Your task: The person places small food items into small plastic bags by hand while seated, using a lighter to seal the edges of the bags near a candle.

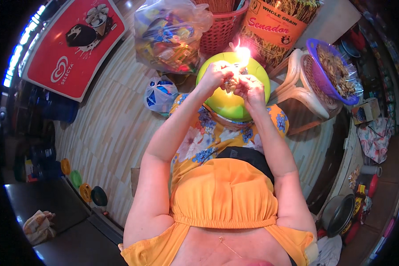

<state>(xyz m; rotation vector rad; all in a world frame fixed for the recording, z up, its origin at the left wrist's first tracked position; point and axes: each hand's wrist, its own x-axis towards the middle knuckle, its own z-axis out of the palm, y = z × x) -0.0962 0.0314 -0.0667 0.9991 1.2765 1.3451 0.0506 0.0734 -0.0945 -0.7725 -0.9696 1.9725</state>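
Both my hands are closed at a small see-through packet with brownish pieces in it [230, 85]; what exactly the pieces are I cannot make out. My left hand [217, 74] pinches its upper left side, and my right hand [251, 90] grips it from the right. Just beyond my fingertips burns a bright flame [242, 53], whose glare hides its base and the packet's top edge. Below the hands is a round yellow-green tub or lid [224, 108], resting at my lap.
A purple basket [314, 62] of brown pieces stands on a wooden chair [292, 82] at right. Beyond are a rice sack [275, 26], a red plastic basket [219, 33] and a bulging plastic bag [166, 37]. A smaller bag [160, 94] lies left; a red freezer lid [75, 48] is farther left.
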